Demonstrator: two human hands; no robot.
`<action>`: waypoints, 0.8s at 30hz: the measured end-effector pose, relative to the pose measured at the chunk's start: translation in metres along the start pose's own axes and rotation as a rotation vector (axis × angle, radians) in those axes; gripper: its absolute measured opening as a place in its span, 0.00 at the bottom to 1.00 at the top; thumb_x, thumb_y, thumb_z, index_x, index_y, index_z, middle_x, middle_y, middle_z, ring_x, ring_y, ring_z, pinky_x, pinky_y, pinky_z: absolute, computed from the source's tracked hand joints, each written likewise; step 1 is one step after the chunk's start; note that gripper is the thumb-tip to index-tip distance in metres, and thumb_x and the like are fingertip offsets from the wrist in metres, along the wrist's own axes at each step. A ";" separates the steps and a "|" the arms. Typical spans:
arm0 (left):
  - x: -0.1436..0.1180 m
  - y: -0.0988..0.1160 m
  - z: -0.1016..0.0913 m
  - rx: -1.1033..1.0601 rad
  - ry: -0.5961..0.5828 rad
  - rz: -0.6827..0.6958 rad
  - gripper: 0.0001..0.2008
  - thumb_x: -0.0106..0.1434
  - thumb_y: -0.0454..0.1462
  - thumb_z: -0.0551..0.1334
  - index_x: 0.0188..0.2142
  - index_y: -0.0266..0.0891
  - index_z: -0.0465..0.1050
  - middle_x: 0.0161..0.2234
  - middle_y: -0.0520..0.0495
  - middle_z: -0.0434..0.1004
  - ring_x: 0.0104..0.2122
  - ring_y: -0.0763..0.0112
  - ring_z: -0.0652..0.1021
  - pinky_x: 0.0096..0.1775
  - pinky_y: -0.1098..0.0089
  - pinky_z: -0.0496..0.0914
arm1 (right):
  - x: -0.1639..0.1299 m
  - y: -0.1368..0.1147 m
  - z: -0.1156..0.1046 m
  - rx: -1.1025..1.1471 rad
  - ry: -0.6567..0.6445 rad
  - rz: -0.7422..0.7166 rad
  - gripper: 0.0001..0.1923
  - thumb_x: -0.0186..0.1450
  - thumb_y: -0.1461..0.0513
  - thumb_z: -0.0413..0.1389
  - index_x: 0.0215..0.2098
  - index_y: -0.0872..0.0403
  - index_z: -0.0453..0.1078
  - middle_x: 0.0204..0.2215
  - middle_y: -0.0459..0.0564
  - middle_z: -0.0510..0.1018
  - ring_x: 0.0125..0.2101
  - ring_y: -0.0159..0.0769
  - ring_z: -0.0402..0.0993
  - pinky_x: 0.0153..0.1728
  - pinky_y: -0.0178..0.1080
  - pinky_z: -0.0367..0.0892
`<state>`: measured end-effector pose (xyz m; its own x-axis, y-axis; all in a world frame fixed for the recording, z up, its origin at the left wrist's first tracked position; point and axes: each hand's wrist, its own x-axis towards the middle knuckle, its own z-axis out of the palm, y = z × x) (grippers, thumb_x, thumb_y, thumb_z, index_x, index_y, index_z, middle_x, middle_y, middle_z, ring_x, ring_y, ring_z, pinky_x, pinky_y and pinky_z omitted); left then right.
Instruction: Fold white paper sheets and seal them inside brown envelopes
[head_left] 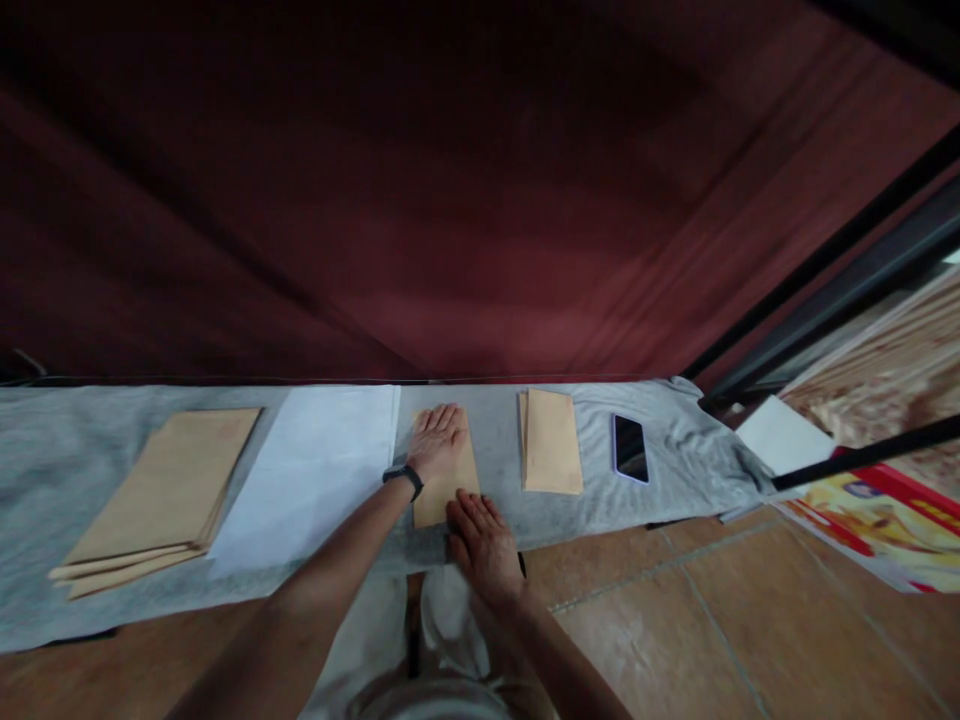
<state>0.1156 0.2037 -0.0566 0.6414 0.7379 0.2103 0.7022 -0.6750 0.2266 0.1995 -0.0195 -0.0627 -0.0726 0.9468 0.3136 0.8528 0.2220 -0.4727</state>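
Both hands lay flat and unclenched on one envelope (pixel 444 482) at the middle of the grey cloth (pixel 75 450): the left hand (pixel 437 437) on its far half, the right hand (pixel 484 535) at its near edge. Pressing it flat seemed the step in hand; any next move would call for a grip on an edge.

Bare cloth (pixel 495 440) (narrow) separates pressed envelope (pixel 448 478) from envelope stack (pixel 553 441).

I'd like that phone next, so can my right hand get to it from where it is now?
Probably yes. The right hand rests on the envelope; only a low envelope stack lies between it and the phone, easily passed over.
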 end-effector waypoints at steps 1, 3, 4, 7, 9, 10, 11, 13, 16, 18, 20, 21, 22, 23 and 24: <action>0.000 0.001 0.000 0.001 -0.010 0.006 0.28 0.72 0.41 0.45 0.68 0.36 0.59 0.68 0.41 0.61 0.69 0.57 0.59 0.68 0.51 0.48 | 0.000 0.000 -0.001 0.006 -0.009 0.000 0.27 0.72 0.62 0.52 0.68 0.52 0.60 0.67 0.56 0.65 0.66 0.46 0.61 0.66 0.55 0.59; -0.002 0.003 0.000 -0.003 -0.037 0.033 0.28 0.72 0.41 0.46 0.69 0.38 0.59 0.69 0.43 0.60 0.70 0.59 0.58 0.69 0.53 0.47 | 0.002 0.000 -0.003 0.020 -0.021 -0.010 0.27 0.71 0.64 0.52 0.68 0.52 0.61 0.67 0.56 0.66 0.66 0.46 0.61 0.67 0.55 0.58; -0.004 0.004 0.000 -0.006 -0.051 0.050 0.28 0.72 0.41 0.45 0.69 0.38 0.58 0.70 0.44 0.59 0.70 0.60 0.57 0.69 0.54 0.47 | 0.002 0.000 -0.004 0.028 -0.026 -0.017 0.26 0.71 0.65 0.51 0.67 0.53 0.61 0.66 0.57 0.66 0.66 0.45 0.61 0.67 0.54 0.57; -0.015 0.009 0.000 -0.016 -0.085 0.093 0.28 0.73 0.41 0.45 0.69 0.37 0.58 0.70 0.43 0.59 0.70 0.62 0.57 0.69 0.55 0.47 | 0.003 0.001 -0.008 0.065 -0.029 -0.028 0.25 0.71 0.67 0.49 0.66 0.53 0.62 0.64 0.57 0.69 0.66 0.43 0.61 0.68 0.54 0.56; -0.025 0.014 0.000 -0.023 -0.090 0.118 0.28 0.73 0.41 0.45 0.69 0.35 0.58 0.70 0.42 0.59 0.70 0.62 0.57 0.69 0.55 0.47 | 0.002 0.002 -0.008 0.099 -0.027 -0.025 0.25 0.70 0.68 0.49 0.64 0.54 0.63 0.63 0.57 0.70 0.65 0.43 0.61 0.67 0.55 0.57; -0.030 0.016 0.000 -0.026 -0.088 0.133 0.28 0.73 0.41 0.45 0.69 0.35 0.58 0.70 0.42 0.59 0.70 0.62 0.57 0.69 0.55 0.47 | 0.002 0.003 -0.008 0.113 -0.022 -0.020 0.25 0.69 0.68 0.49 0.64 0.54 0.63 0.62 0.58 0.70 0.65 0.43 0.61 0.67 0.55 0.57; -0.036 0.019 -0.001 -0.031 -0.084 0.150 0.28 0.73 0.41 0.45 0.69 0.35 0.57 0.70 0.42 0.58 0.70 0.63 0.57 0.70 0.56 0.47 | 0.001 0.004 -0.007 0.122 -0.014 -0.008 0.24 0.69 0.68 0.49 0.63 0.55 0.63 0.62 0.59 0.69 0.65 0.44 0.61 0.67 0.56 0.58; -0.047 0.022 -0.002 -0.041 -0.073 0.186 0.28 0.74 0.41 0.44 0.70 0.35 0.56 0.70 0.42 0.57 0.70 0.64 0.56 0.70 0.57 0.46 | 0.000 0.005 -0.005 0.129 0.006 0.036 0.24 0.69 0.68 0.49 0.63 0.56 0.62 0.61 0.61 0.69 0.64 0.46 0.62 0.65 0.56 0.61; -0.062 0.028 -0.005 -0.057 -0.075 0.225 0.28 0.74 0.40 0.45 0.70 0.35 0.54 0.71 0.41 0.55 0.71 0.65 0.55 0.70 0.58 0.45 | -0.001 0.004 -0.004 0.142 0.042 0.112 0.22 0.70 0.67 0.47 0.62 0.56 0.62 0.60 0.62 0.69 0.64 0.47 0.62 0.63 0.54 0.64; -0.071 0.031 -0.006 -0.067 -0.089 0.235 0.28 0.74 0.40 0.45 0.70 0.34 0.54 0.71 0.41 0.55 0.71 0.64 0.55 0.70 0.58 0.46 | 0.000 0.002 -0.005 0.158 0.064 0.133 0.23 0.70 0.67 0.46 0.63 0.57 0.61 0.62 0.63 0.67 0.66 0.46 0.60 0.64 0.54 0.63; -0.081 0.034 -0.006 -0.079 -0.101 0.237 0.28 0.74 0.41 0.46 0.70 0.34 0.55 0.71 0.40 0.55 0.71 0.63 0.55 0.70 0.57 0.46 | 0.001 0.001 -0.005 0.175 0.087 0.136 0.24 0.70 0.67 0.46 0.63 0.56 0.60 0.64 0.62 0.65 0.68 0.45 0.56 0.66 0.54 0.61; -0.085 0.035 -0.006 -0.085 -0.106 0.239 0.28 0.74 0.41 0.46 0.70 0.35 0.55 0.71 0.40 0.56 0.71 0.63 0.55 0.70 0.57 0.47 | 0.001 0.000 -0.006 0.184 0.099 0.136 0.24 0.70 0.67 0.45 0.63 0.56 0.60 0.64 0.61 0.65 0.68 0.44 0.55 0.66 0.54 0.60; -0.090 0.036 -0.006 -0.089 -0.111 0.244 0.28 0.74 0.41 0.46 0.70 0.35 0.55 0.71 0.40 0.56 0.71 0.63 0.56 0.70 0.56 0.47 | 0.001 0.000 -0.006 0.192 0.110 0.139 0.23 0.70 0.68 0.45 0.62 0.55 0.60 0.63 0.60 0.65 0.69 0.43 0.54 0.67 0.53 0.60; -0.094 0.037 -0.006 -0.092 -0.116 0.251 0.28 0.74 0.41 0.46 0.70 0.36 0.55 0.70 0.40 0.57 0.71 0.62 0.56 0.70 0.56 0.47 | 0.001 0.000 -0.006 0.201 0.119 0.144 0.23 0.70 0.68 0.45 0.62 0.55 0.61 0.63 0.60 0.65 0.69 0.42 0.54 0.67 0.53 0.59; -0.098 0.038 -0.006 -0.093 -0.120 0.257 0.27 0.74 0.41 0.46 0.70 0.36 0.56 0.70 0.40 0.57 0.71 0.62 0.56 0.70 0.55 0.48 | 0.002 0.000 -0.006 0.209 0.127 0.153 0.22 0.70 0.68 0.45 0.61 0.55 0.62 0.63 0.60 0.66 0.69 0.42 0.54 0.67 0.53 0.59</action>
<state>0.0778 0.1052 -0.0632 0.8306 0.5336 0.1593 0.4838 -0.8331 0.2680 0.2023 -0.0193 -0.0577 0.1251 0.9392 0.3199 0.7226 0.1347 -0.6780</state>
